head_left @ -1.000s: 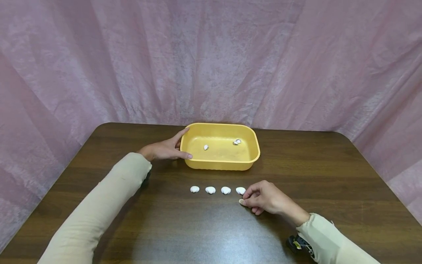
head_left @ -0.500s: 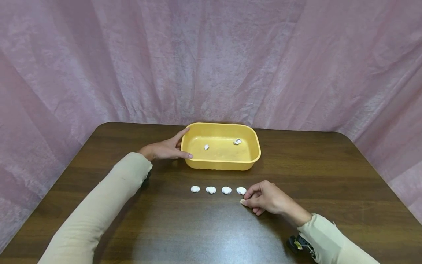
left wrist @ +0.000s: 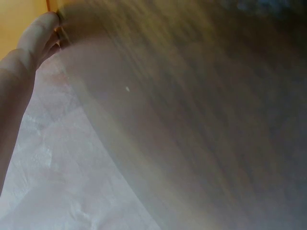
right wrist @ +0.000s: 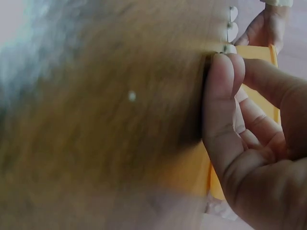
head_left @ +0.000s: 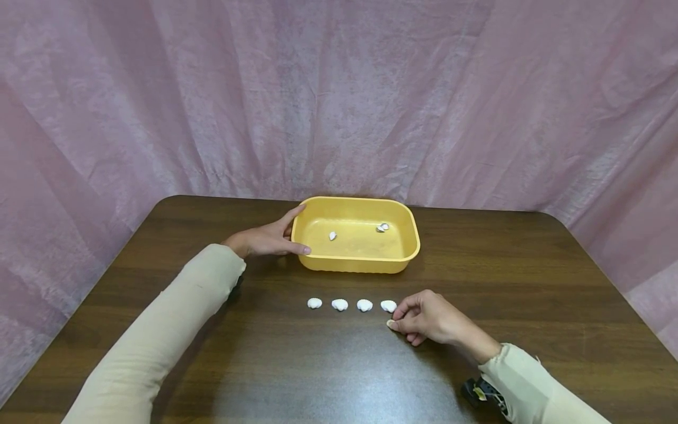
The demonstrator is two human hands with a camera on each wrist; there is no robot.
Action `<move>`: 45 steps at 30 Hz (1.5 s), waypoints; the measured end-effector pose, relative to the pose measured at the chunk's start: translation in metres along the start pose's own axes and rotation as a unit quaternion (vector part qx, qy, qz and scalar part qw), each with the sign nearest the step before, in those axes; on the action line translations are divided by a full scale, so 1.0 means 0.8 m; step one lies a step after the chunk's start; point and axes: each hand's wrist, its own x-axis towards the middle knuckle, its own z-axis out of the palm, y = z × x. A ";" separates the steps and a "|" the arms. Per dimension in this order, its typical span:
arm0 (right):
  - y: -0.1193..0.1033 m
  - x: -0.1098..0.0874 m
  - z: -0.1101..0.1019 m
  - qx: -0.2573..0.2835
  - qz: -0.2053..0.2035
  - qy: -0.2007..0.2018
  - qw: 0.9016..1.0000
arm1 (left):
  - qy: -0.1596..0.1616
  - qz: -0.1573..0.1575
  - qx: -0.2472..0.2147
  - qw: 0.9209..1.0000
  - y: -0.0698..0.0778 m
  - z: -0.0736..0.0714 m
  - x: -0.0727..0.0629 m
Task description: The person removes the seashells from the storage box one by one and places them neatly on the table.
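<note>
My left hand [head_left: 267,238] grips the left end of a yellow plastic tub [head_left: 355,266], thumb at its near rim and index finger along its left far corner. Inside the tub lie a seashell [head_left: 332,236] on the left and a pair of shells [head_left: 382,227] touching on the right. In front of the tub, several white ribbed seashells [head_left: 339,304] form a row. At the row's right end my right hand [head_left: 431,318] pinches the edge of the last seashell [head_left: 388,305] with thumb and index finger; its right edge is partly hidden by the fingertip.
All of this is on a dark brown wooden table [head_left: 503,265] with rounded far corners. A pink curtain [head_left: 339,100] hangs right behind its far edge. A dark device [head_left: 483,393] is strapped at the right wrist.
Both hands hold almost the same pose as before. The whole scene sits slightly further right in the head view; the shells, tub and hands keep their places relative to one another.
</note>
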 end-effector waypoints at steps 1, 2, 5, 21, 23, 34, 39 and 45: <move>0.000 0.000 0.000 0.001 0.002 0.000 1.000 | -0.001 0.001 0.001 1.000 0.000 0.000 0.000; -0.001 0.000 0.000 0.003 0.001 0.000 1.000 | 0.000 0.001 0.002 1.000 0.000 0.000 0.000; -0.003 -0.001 -0.005 0.011 0.003 -0.004 1.000 | 0.003 -0.001 0.010 1.000 0.000 0.000 -0.001; -0.067 0.025 -0.061 -0.014 -0.017 0.014 1.000 | -0.002 0.004 0.001 1.000 -0.001 0.000 0.001; -0.073 0.032 -0.067 -0.021 -0.017 0.017 1.000 | -0.002 0.002 0.002 1.000 -0.001 0.000 0.001; -0.098 0.079 -0.073 -0.028 -0.006 0.024 0.999 | -0.002 -0.003 0.011 1.000 0.002 0.000 -0.001; -0.109 0.100 -0.066 -0.033 0.008 0.017 0.999 | -0.006 -0.001 0.002 1.000 0.002 0.002 0.001; -0.115 0.121 -0.057 -0.033 0.019 0.016 0.999 | -0.005 0.004 0.002 1.000 0.002 0.003 0.003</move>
